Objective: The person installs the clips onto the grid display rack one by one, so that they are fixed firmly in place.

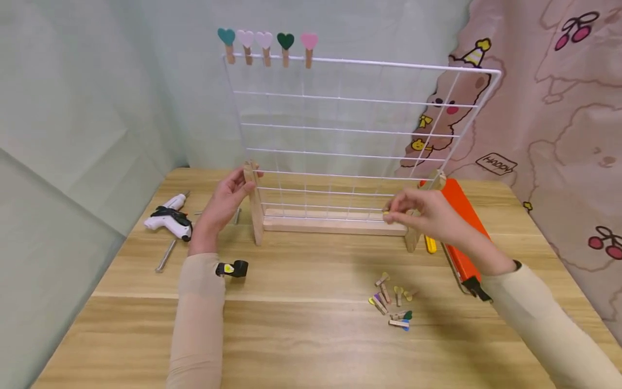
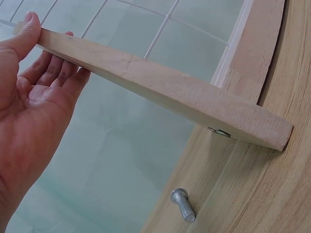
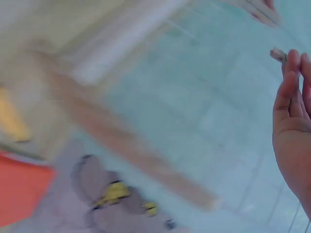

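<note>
A white wire grid (image 1: 340,129) stands upright in a wooden frame. My left hand (image 1: 225,200) grips the frame's left wooden post (image 1: 254,208), thumb on one side and fingers on the other; the left wrist view shows the same wooden post (image 2: 160,87) up close. Between the right hand's (image 1: 423,210) thumb and fingers is a small heart clothespin (image 3: 278,54), mostly hidden, with a bit of yellow showing. It is in front of the grid's lower right part. Several heart clothespins (image 1: 285,43) are clipped along the left of the top wire. More loose clothespins (image 1: 384,294) lie on the table.
A white glue gun (image 1: 170,219) and a bolt (image 1: 167,255) lie at the left; another bolt (image 2: 182,204) is near the left post. A yellow-handled tool (image 1: 430,244) and an orange-red long object (image 1: 464,227) lie at the right. Printed curtains (image 1: 559,135) hang behind.
</note>
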Tool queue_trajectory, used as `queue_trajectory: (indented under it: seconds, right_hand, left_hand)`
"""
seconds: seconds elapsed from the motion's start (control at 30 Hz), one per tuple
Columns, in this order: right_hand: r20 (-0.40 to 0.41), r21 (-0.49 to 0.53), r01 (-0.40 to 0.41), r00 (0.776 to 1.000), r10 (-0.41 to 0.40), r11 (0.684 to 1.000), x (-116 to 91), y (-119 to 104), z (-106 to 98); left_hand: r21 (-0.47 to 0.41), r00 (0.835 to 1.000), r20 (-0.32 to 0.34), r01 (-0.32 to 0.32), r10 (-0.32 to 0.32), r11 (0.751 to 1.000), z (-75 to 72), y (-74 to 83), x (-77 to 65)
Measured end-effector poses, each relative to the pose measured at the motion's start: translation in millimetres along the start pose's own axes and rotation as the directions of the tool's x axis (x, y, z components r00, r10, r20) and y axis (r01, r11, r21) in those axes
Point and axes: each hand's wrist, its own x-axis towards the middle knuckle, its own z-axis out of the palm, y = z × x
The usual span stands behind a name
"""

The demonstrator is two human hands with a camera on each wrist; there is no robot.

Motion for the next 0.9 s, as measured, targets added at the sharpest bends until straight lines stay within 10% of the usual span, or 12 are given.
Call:
queue_trajectory:
  seconds: [0.4, 0.9]
  right_hand:
    - [-0.216, 0.303, 0.015, 0.975, 0.053, 0.953, 112, -91, -51]
    - [-0.35, 0.209, -0.076, 0.925, 0.148, 0.975, 162, -138, -70]
  left_hand:
    - [0.031, 1.0, 0.005, 0.01, -0.011, 0.999, 10.6, 12.8, -4.9]
    - [-0.007, 1.0, 0.015, -0.002, 0.002, 1.0, 3.5, 6.4, -1.0]
